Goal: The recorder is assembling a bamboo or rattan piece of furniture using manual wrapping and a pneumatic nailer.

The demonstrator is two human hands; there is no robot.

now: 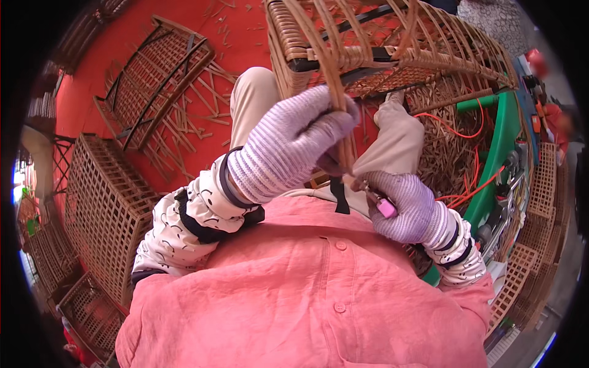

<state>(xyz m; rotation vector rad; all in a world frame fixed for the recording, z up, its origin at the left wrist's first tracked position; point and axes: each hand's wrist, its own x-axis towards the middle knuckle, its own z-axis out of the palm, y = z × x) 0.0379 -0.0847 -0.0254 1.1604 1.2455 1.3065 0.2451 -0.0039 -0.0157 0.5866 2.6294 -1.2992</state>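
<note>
My left hand (288, 144), in a striped purple-white knit glove, is closed around a few long flat rattan strips (332, 70). The strips run down from a woven rattan piece (288, 34) on a black metal frame, which stands tilted in front of me. In my right hand (406, 205), gloved the same way, is a small tool with a pink handle (386, 208). Its metal head meets the lower ends of the strips, below my left hand. My fingers and the strips partly hide the head, so I cannot tell the tool's exact kind.
On the red floor at left lies another woven frame (156, 80) among scattered strip offcuts (202, 92). A large lattice basket (110, 196) stands nearer. At right, a green plastic edge (506, 141) borders a heap of strips (438, 147), with an orange cord (469, 197) across it.
</note>
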